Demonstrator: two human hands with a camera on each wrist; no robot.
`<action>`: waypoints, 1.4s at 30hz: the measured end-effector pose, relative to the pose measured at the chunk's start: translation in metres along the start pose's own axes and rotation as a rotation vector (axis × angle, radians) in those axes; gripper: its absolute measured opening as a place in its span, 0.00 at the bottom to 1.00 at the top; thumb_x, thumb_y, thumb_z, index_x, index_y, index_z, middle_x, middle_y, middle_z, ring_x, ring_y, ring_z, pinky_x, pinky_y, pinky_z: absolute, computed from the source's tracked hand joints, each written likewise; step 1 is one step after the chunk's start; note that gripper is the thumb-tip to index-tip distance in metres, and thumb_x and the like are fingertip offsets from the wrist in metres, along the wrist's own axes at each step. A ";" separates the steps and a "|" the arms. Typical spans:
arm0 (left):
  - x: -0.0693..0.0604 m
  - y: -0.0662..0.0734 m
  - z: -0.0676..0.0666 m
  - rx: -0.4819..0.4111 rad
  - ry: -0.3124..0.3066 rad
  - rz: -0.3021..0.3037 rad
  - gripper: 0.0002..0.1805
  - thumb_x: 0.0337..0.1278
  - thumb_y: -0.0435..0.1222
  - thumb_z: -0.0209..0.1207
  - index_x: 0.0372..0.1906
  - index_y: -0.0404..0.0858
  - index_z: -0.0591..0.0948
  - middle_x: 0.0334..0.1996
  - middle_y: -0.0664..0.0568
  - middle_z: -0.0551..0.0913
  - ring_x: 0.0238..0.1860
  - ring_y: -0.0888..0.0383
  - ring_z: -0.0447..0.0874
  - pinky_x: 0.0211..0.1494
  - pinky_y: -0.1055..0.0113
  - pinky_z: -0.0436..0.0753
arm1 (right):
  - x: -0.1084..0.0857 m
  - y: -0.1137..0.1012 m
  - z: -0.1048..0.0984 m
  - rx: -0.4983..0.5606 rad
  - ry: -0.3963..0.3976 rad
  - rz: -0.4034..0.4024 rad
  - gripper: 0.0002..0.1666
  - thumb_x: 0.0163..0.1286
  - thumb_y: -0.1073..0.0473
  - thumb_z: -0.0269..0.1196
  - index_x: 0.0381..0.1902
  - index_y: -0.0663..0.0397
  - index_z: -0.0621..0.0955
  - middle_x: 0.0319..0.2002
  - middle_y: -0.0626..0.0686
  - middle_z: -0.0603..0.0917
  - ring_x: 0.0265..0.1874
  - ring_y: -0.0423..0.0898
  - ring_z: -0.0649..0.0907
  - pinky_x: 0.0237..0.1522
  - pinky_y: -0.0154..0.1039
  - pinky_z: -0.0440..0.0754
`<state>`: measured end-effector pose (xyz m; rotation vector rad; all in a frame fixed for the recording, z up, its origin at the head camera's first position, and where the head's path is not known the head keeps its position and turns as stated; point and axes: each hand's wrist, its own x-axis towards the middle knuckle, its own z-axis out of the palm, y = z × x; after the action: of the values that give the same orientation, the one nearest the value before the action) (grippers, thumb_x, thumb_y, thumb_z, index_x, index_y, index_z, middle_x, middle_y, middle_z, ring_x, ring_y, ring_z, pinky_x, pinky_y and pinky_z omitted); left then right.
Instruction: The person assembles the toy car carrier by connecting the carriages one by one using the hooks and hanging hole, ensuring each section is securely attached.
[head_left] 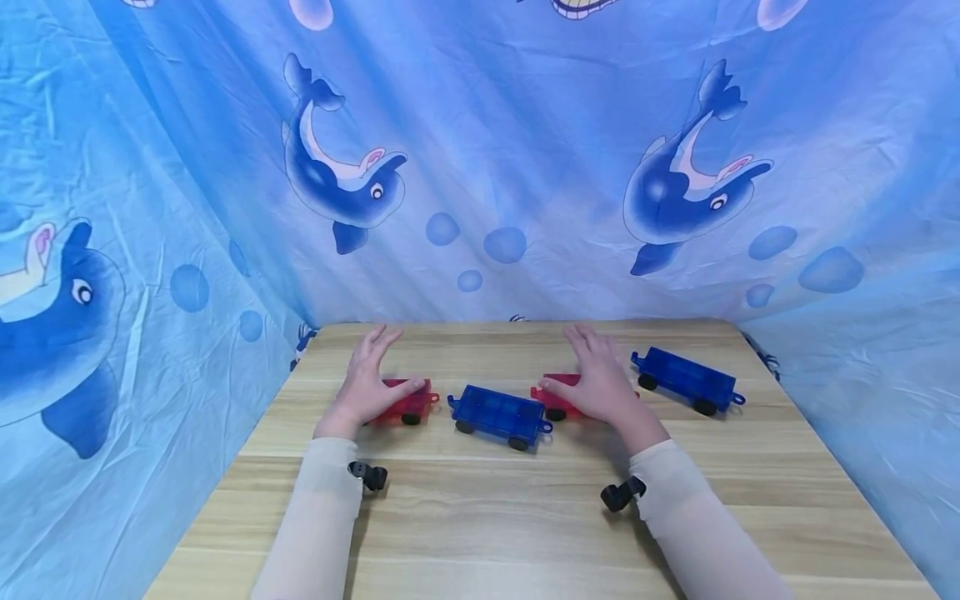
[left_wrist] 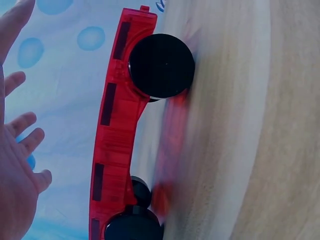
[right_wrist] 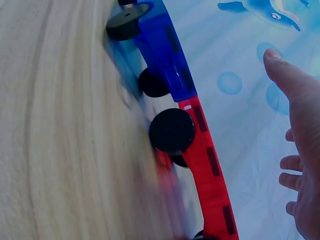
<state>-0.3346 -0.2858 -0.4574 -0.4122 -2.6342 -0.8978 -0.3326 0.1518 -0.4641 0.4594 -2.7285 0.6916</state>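
Observation:
My left hand (head_left: pixel 365 387) is over the left red toy train car (head_left: pixel 414 398), fingers spread and thumb stretched out. In the left wrist view a gap shows between the fingers and this car's red side (left_wrist: pixel 112 135) with its black wheels. Over the other red car (head_left: pixel 573 412) my right hand (head_left: pixel 602 385) is likewise spread and partly hides it. The right wrist view shows that hand (right_wrist: pixel 306 145) apart from the red car (right_wrist: pixel 205 160). Between the two red cars stands a blue car (head_left: pixel 497 410), touched by neither hand.
A second blue car (head_left: pixel 688 379) stands at the right rear, tilted from the row. All cars rest on a wood-grain table (head_left: pixel 495 517). A blue dolphin-print curtain (head_left: pixel 480 167) hangs behind and at the sides. Small black cameras (head_left: pixel 367 475) are strapped to both wrists.

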 end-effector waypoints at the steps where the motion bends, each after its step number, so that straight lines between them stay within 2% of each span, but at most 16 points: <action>1: 0.000 0.000 0.000 0.001 -0.007 -0.002 0.57 0.46 0.68 0.73 0.82 0.63 0.61 0.85 0.55 0.45 0.82 0.38 0.44 0.69 0.22 0.60 | 0.000 -0.001 0.001 0.003 -0.009 0.002 0.68 0.58 0.16 0.64 0.85 0.43 0.56 0.83 0.57 0.54 0.80 0.68 0.53 0.74 0.75 0.49; 8: -0.002 -0.003 0.003 0.009 -0.071 -0.007 0.55 0.47 0.69 0.73 0.81 0.60 0.64 0.84 0.53 0.49 0.82 0.39 0.46 0.71 0.25 0.61 | -0.001 -0.010 0.006 0.058 -0.048 -0.007 0.63 0.61 0.26 0.70 0.85 0.43 0.58 0.82 0.57 0.58 0.80 0.66 0.55 0.73 0.73 0.55; 15: -0.004 -0.009 0.004 0.040 -0.171 -0.030 0.57 0.47 0.70 0.71 0.82 0.56 0.63 0.83 0.48 0.53 0.81 0.36 0.49 0.68 0.23 0.63 | -0.003 -0.021 0.015 0.094 -0.110 -0.038 0.63 0.61 0.24 0.69 0.84 0.40 0.59 0.81 0.55 0.60 0.78 0.61 0.61 0.71 0.68 0.66; 23: -0.006 -0.009 0.003 0.016 -0.261 -0.065 0.55 0.46 0.68 0.73 0.80 0.57 0.66 0.82 0.48 0.56 0.81 0.36 0.49 0.67 0.23 0.64 | -0.006 -0.031 0.021 0.154 -0.149 -0.051 0.65 0.57 0.16 0.64 0.84 0.38 0.61 0.79 0.53 0.63 0.77 0.60 0.64 0.69 0.67 0.70; 28: -0.007 -0.009 0.005 0.016 -0.283 -0.069 0.54 0.47 0.68 0.73 0.79 0.56 0.69 0.81 0.49 0.59 0.80 0.38 0.51 0.68 0.25 0.65 | -0.007 -0.033 0.026 0.154 -0.161 -0.062 0.66 0.56 0.15 0.64 0.83 0.41 0.62 0.79 0.53 0.64 0.77 0.59 0.64 0.69 0.66 0.70; 34: -0.008 -0.006 0.005 0.022 -0.304 -0.080 0.52 0.46 0.66 0.75 0.78 0.56 0.71 0.80 0.49 0.62 0.79 0.37 0.54 0.68 0.26 0.66 | -0.007 -0.034 0.031 0.161 -0.182 -0.090 0.63 0.58 0.19 0.67 0.82 0.44 0.64 0.78 0.52 0.65 0.76 0.57 0.67 0.71 0.63 0.69; 37: -0.007 -0.006 0.006 0.028 -0.323 -0.092 0.52 0.45 0.66 0.76 0.77 0.57 0.72 0.80 0.49 0.62 0.79 0.36 0.53 0.71 0.26 0.62 | -0.009 -0.034 0.031 0.165 -0.194 -0.090 0.64 0.57 0.17 0.65 0.82 0.43 0.64 0.78 0.51 0.65 0.76 0.57 0.66 0.71 0.63 0.69; 42: -0.007 -0.007 0.006 0.046 -0.342 -0.093 0.53 0.41 0.65 0.78 0.76 0.58 0.72 0.78 0.50 0.65 0.79 0.37 0.55 0.79 0.31 0.47 | -0.011 -0.035 0.032 0.174 -0.210 -0.105 0.65 0.57 0.16 0.64 0.82 0.44 0.65 0.78 0.51 0.65 0.76 0.57 0.66 0.71 0.64 0.70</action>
<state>-0.3319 -0.2886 -0.4682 -0.4709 -3.0012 -0.8581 -0.3164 0.1089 -0.4808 0.7495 -2.8220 0.9035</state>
